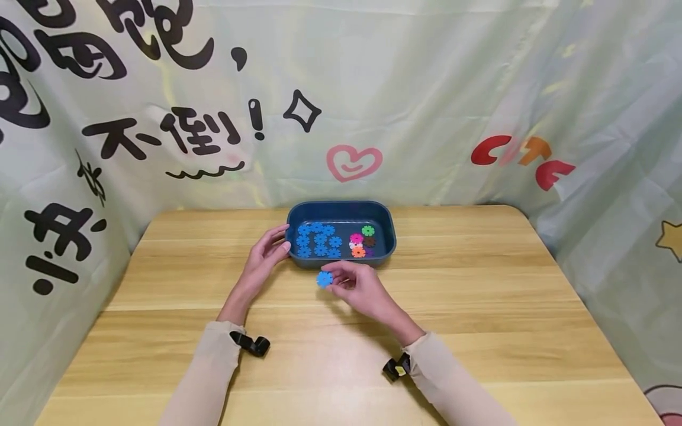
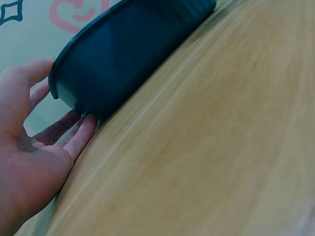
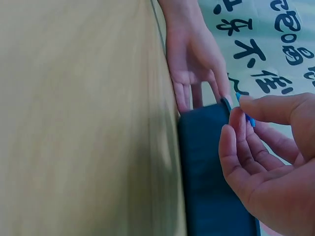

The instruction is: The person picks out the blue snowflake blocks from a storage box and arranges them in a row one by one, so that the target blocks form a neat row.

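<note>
A dark blue tray [image 1: 341, 207] with rounded corners stands on the table and holds several notched plastic discs. Most of them are blue discs [image 1: 319, 238], gathered on the tray's left side. In front of the near rim my right hand [image 1: 362, 287] pinches one blue notched disc [image 1: 324, 279] between thumb and fingertips. The right wrist view catches that disc [image 3: 252, 120] nearly edge-on, partly hidden by the fingers. My left hand [image 1: 264, 251] rests at the tray's left end. Its fairly straight fingers [image 2: 84, 130] touch the outer wall, with the thumb up at the rim.
On the tray's right side lie a green disc [image 1: 368, 231], a pink disc [image 1: 356, 238], an orange disc [image 1: 359, 252], a brown disc [image 1: 369, 241] and others. A printed cloth [image 1: 426, 106] hangs behind the wooden table [image 1: 479, 296] and along its sides.
</note>
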Demonstrator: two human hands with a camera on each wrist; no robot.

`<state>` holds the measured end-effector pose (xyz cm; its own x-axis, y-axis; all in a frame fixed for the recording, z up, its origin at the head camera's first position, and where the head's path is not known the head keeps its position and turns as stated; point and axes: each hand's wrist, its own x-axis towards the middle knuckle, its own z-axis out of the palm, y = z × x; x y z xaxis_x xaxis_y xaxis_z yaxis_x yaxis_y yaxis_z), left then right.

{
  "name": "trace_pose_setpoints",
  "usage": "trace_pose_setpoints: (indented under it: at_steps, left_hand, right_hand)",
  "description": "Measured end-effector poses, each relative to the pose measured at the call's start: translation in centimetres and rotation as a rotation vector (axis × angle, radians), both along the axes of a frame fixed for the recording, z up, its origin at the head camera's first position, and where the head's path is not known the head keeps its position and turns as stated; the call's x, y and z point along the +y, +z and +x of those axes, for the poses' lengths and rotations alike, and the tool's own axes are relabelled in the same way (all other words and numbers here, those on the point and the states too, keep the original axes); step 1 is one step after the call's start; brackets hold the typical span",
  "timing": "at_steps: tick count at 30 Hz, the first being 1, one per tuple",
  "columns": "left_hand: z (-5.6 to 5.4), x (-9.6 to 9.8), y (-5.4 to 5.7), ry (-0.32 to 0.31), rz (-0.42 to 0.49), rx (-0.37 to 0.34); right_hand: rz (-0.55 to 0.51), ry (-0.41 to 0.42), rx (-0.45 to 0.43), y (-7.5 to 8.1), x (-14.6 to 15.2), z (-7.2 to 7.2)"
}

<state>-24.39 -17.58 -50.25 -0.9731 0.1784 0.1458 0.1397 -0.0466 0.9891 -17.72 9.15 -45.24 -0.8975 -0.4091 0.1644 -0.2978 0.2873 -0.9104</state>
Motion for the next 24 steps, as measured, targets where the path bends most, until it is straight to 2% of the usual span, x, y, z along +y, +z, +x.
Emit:
trace_pose_setpoints:
  at_steps: [8, 14, 17, 24]
  left_hand:
    - [0.0, -0.1, -0.4, 0.01, -0.002, 0.02]
    - [-0.1, 0.1, -0.1, -0.002, -0.008, 0.0]
    - [0.2, 0.1, 0.4, -0.004, -0.001, -0.006]
    - [1.3, 0.4, 2.4, -0.022, 0.006, -0.016]
  right_hand:
    - [0.009, 0.017, 0.001, -0.3, -2.1, -0.1]
    - [0.081, 0.048, 0.001, -0.9, -3.3, -0.1]
    - [0.125, 0.059, -0.007, -1.2, -3.7, -0.1]
    - [0.186, 0.074, -0.012, -1.8, -4.2, 0.0]
